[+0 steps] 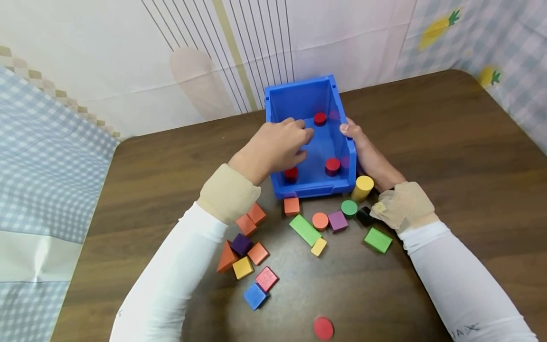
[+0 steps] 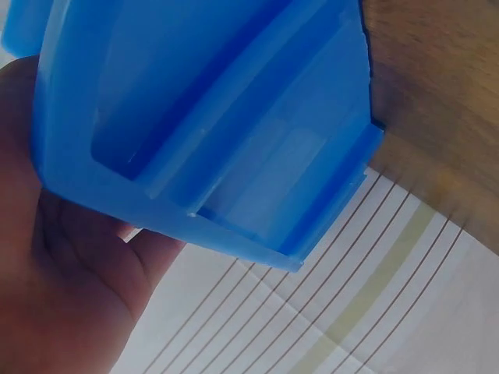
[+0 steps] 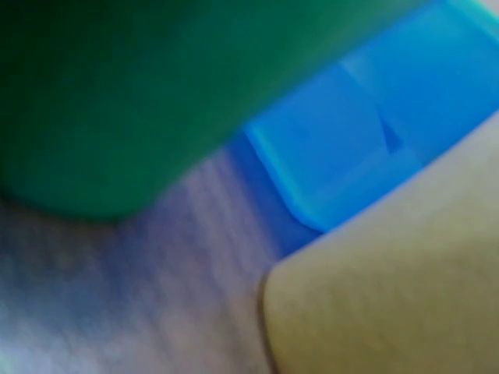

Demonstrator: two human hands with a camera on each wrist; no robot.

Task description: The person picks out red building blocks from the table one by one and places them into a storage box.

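A blue plastic bin (image 1: 314, 191) stands at the back of the table with three red discs, the front right one (image 1: 332, 166) clearest. My left hand (image 1: 278, 145) reaches over the bin's left wall, fingers bent downward; the head view shows a gap between thumb and index finger. The other fingertips are hidden, and whether they hold anything does not show. In the left wrist view the palm (image 2: 78, 280) is beside the bin's outer wall (image 2: 257, 171). My right hand (image 1: 372, 159) grips the right wall, thumb on the rim.
Close to the right wrist are a yellow cylinder (image 1: 362, 188), a green cylinder (image 1: 349, 209) and a black block (image 1: 365, 216). Several coloured blocks lie in front of the bin, among them a long green block (image 1: 305, 230), an orange triangle (image 1: 227, 258) and a blue cube (image 1: 255, 296). A red disc (image 1: 323, 328) lies nearer.
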